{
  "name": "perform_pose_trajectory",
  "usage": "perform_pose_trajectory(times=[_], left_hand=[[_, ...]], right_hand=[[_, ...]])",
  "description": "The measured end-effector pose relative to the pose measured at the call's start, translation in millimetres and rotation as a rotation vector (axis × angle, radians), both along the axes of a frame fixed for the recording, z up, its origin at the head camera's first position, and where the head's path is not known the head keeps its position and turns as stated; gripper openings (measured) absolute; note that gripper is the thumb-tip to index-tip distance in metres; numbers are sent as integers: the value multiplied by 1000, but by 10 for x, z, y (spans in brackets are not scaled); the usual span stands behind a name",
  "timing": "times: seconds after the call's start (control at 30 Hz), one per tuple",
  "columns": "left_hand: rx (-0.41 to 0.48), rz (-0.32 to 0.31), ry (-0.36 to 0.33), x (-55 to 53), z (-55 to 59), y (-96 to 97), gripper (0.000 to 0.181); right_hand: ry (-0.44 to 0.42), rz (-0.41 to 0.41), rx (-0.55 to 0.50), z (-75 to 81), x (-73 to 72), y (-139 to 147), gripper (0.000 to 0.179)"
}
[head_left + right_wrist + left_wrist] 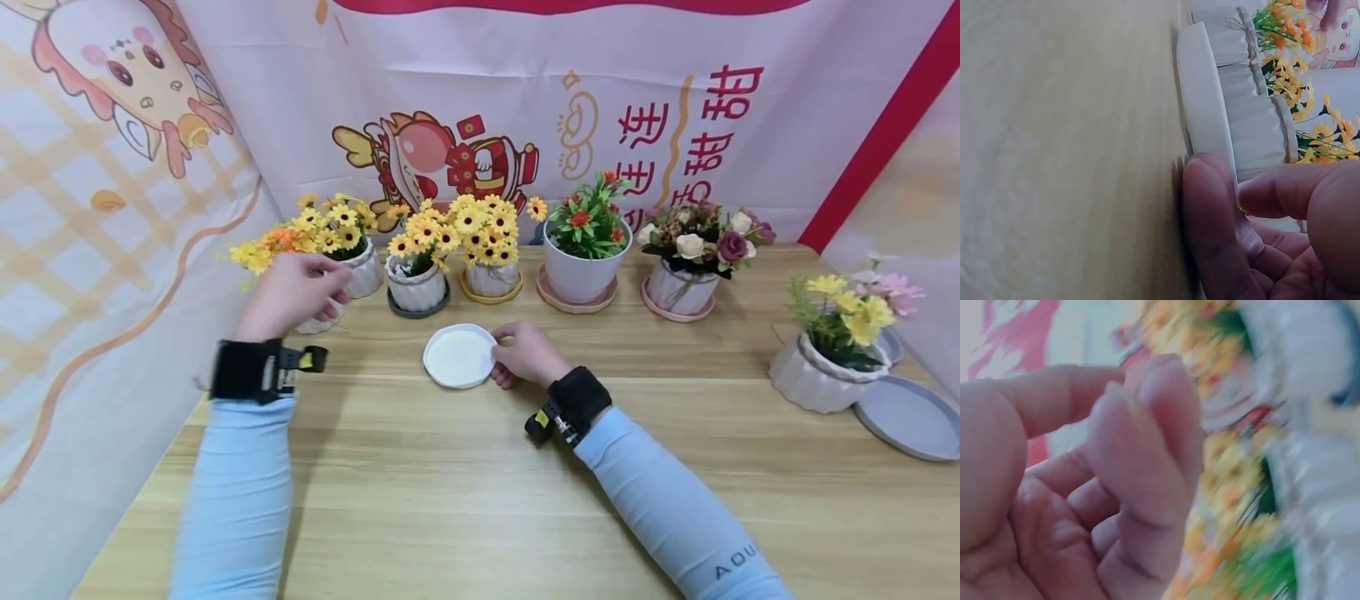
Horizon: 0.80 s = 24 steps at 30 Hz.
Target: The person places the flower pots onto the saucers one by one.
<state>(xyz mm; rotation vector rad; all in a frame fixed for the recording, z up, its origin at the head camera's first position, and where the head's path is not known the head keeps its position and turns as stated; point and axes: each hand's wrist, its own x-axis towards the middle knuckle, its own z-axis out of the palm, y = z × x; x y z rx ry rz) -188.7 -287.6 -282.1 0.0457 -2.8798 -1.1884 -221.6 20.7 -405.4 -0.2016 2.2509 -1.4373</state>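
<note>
My right hand (528, 354) pinches the right rim of a white saucer (459, 357). In the right wrist view, the saucer (1204, 87) is seen edge-on, low over the wood, with a fingertip at its side and another finger bent over the rim. Raised at the left, my left hand (296, 292) has loosely bent fingers with nothing between them. It overlaps a white pot (322, 321) of yellow and orange flowers (281, 240), whose middle is hidden. Blurred yellow flowers (1225, 469) and white pots lie beyond the fingers in the left wrist view.
Along the back stand a yellow-flowered pot (416, 287) on a dark saucer, another (491, 277) on a yellow saucer, a red-flowered pot (585, 262) and a rose pot (681, 287) on pink saucers. At the right are a flower pot (817, 379) and a grey saucer (911, 417).
</note>
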Motion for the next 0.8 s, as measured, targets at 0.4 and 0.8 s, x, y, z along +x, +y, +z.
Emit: perform_pose_trajectory(times=[0.4,0.8], left_hand=[[858,711,446,212,221,-834,4],[747,665,-57,-201,-507,-1139,54]], right_hand=[[-6,-12,-9,-12,-11,-18,36],[2,-5,4,-14,-17,-17,35]])
